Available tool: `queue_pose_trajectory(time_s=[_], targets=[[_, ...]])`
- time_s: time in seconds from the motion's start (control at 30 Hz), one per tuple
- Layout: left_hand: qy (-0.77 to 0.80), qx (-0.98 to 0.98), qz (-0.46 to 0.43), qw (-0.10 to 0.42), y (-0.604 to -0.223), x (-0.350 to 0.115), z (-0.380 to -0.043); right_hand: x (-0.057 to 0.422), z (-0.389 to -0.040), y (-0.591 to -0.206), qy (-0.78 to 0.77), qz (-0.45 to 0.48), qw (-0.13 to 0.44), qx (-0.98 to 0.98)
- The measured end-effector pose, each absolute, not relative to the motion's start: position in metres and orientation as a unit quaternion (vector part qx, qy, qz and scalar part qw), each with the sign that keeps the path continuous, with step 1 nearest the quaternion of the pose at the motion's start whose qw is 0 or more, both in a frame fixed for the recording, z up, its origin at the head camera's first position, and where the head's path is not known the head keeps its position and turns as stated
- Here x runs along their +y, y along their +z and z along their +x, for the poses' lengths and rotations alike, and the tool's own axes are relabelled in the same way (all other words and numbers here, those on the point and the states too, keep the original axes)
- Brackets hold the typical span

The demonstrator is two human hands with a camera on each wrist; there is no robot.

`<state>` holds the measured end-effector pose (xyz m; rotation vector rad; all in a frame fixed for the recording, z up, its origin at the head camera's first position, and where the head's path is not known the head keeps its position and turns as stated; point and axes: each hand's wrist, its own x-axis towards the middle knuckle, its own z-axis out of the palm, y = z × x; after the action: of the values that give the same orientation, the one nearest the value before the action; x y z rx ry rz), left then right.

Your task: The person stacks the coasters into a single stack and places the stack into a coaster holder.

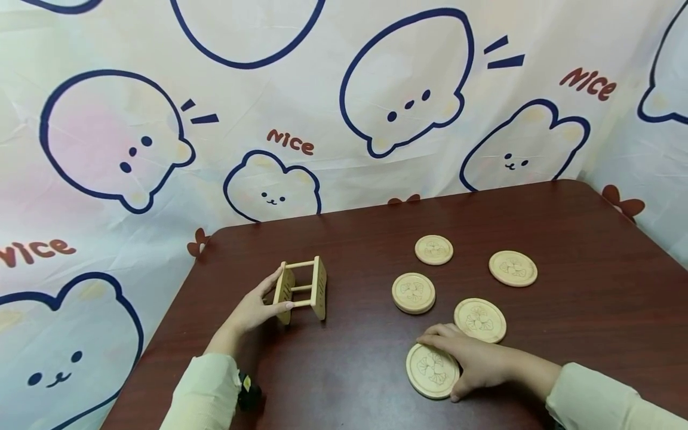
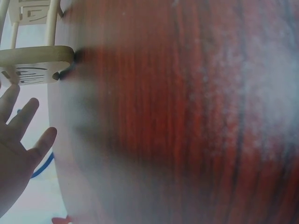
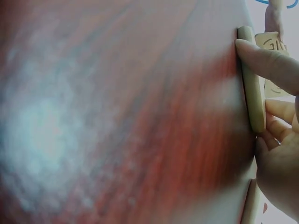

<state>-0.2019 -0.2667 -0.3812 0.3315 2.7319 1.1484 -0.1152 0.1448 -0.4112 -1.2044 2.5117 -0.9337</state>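
My left hand (image 1: 249, 309) is at the left panel of a small wooden coaster holder (image 1: 319, 288), thumb over its near rod and a finger along the panel's top. The other fingers spread straight beside the slotted panel (image 2: 32, 74) in the left wrist view. On the right, my right hand (image 1: 478, 358) grips a round wooden coaster (image 1: 432, 371) by its rim, thumb at the near edge and fingers at the far edge. Leaf-like line patterns mark its face. In the right wrist view the coaster (image 3: 252, 88) appears edge-on, close over the table.
Just beyond my right hand lies another coaster (image 1: 480, 321). Farther back are more matching coasters, one at centre (image 1: 413, 292), one behind it (image 1: 433, 249) and one at right (image 1: 513, 268). A printed cloth (image 1: 344, 173) hangs behind the dark brown table (image 1: 355, 382).
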Motion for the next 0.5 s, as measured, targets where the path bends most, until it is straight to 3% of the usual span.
queue_pose_trajectory(time_s=[0.5], targets=[[0.386,0.913,0.102,0.082,-0.3814,-0.2665,-0.2011,0.1437,-0.1176,-0.4083,-0.334,-0.402,0.09,0.848]])
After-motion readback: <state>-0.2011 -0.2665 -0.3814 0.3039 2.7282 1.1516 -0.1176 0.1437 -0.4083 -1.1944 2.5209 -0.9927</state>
